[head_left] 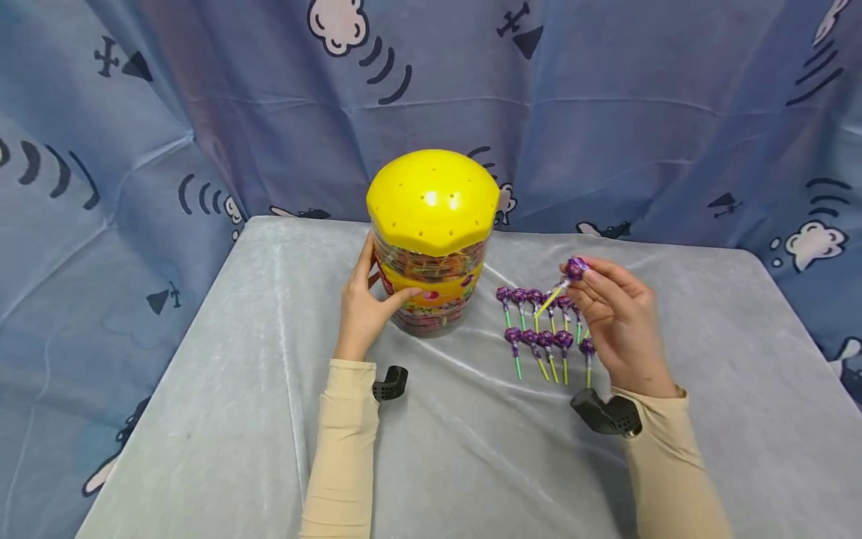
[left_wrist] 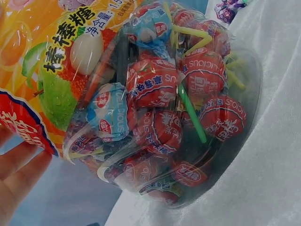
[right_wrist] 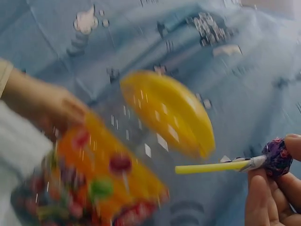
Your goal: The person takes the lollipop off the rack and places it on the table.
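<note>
A clear plastic jar of lollipops [head_left: 431,273] with a yellow lid [head_left: 434,198] stands upright on the table. My left hand [head_left: 367,311] grips its left side, thumb across the front label. In the left wrist view, red- and blue-wrapped lollipops [left_wrist: 153,82] show through the jar wall. My right hand [head_left: 622,322] pinches a purple-wrapped lollipop [head_left: 577,268] by its candy head, above the table to the right of the jar. Its yellow stick [right_wrist: 211,166] points left toward the jar in the right wrist view.
Purple-wrapped lollipops with green and yellow sticks lie in two rows, a back row [head_left: 518,296] and a front row [head_left: 530,338], right of the jar. The right hand partly hides them. A grey cloth [head_left: 222,419] covers the table. Behind hangs a blue patterned curtain [head_left: 431,75].
</note>
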`<action>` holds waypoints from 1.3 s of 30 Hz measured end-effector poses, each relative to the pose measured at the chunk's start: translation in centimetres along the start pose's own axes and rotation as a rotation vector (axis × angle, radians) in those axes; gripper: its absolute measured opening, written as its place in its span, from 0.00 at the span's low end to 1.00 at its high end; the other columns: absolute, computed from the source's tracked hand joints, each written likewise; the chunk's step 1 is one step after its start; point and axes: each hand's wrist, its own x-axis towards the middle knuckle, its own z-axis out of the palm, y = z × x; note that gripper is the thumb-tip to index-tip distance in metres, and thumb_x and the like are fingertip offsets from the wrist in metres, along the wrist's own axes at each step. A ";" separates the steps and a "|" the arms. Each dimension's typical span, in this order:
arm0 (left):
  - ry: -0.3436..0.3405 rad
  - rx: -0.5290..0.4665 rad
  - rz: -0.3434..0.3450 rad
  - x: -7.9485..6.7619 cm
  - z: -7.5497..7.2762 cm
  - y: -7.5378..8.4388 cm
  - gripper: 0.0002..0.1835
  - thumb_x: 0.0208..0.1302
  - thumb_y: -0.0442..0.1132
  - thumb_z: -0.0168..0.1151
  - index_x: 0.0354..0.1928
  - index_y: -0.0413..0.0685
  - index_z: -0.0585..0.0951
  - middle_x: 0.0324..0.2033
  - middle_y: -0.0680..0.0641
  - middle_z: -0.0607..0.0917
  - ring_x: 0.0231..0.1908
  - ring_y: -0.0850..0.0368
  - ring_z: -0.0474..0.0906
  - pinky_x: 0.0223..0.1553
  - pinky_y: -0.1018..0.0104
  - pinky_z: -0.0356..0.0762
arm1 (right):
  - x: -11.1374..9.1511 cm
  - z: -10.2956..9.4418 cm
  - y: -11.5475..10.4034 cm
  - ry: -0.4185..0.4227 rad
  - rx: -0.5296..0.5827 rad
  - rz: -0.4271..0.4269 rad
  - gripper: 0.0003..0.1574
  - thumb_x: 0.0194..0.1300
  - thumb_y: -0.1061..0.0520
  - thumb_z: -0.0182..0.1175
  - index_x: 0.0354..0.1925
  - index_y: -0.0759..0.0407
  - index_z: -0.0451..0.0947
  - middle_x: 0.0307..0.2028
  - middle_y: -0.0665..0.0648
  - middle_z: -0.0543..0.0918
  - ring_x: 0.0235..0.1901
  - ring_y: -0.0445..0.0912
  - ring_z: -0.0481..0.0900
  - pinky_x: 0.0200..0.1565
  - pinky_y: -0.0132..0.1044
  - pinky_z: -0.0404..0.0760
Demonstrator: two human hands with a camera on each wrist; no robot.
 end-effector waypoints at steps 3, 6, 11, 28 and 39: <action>0.002 0.000 0.001 -0.1 -0.2 0.0 0.54 0.51 0.46 0.73 0.75 0.53 0.49 0.69 0.44 0.61 0.66 0.51 0.61 0.62 0.59 0.68 | -1.2 -2.4 -0.7 0.061 0.003 0.004 0.13 0.67 0.74 0.48 0.40 0.75 0.80 0.36 0.65 0.84 0.33 0.50 0.83 0.39 0.35 0.84; 0.003 0.003 0.002 -0.1 -0.3 0.0 0.54 0.51 0.48 0.72 0.75 0.54 0.49 0.69 0.44 0.61 0.66 0.50 0.61 0.62 0.58 0.68 | -2.2 -4.3 -1.4 0.111 -0.005 0.010 0.13 0.67 0.74 0.47 0.40 0.75 0.80 0.36 0.64 0.84 0.33 0.50 0.84 0.39 0.35 0.84; -0.001 0.002 0.004 -0.2 -0.3 -0.1 0.54 0.51 0.47 0.72 0.75 0.54 0.49 0.69 0.43 0.61 0.66 0.50 0.61 0.62 0.58 0.67 | -3.8 -7.1 -2.5 0.166 -0.033 0.035 0.14 0.67 0.74 0.47 0.42 0.75 0.80 0.37 0.64 0.84 0.35 0.50 0.84 0.41 0.35 0.84; 0.022 0.005 -0.015 -0.4 -1.1 -0.1 0.53 0.52 0.44 0.72 0.75 0.54 0.48 0.70 0.45 0.59 0.66 0.51 0.60 0.62 0.59 0.67 | -4.5 -15.6 -0.2 0.213 -0.491 0.360 0.11 0.64 0.68 0.58 0.32 0.57 0.86 0.32 0.52 0.86 0.32 0.41 0.84 0.37 0.30 0.83; 0.035 0.026 -0.009 -0.5 -1.2 -0.3 0.53 0.52 0.45 0.72 0.75 0.55 0.49 0.69 0.46 0.60 0.66 0.51 0.61 0.62 0.58 0.68 | -3.6 -15.3 1.1 0.235 -1.058 0.281 0.14 0.63 0.60 0.63 0.41 0.71 0.82 0.26 0.38 0.83 0.25 0.33 0.81 0.29 0.24 0.81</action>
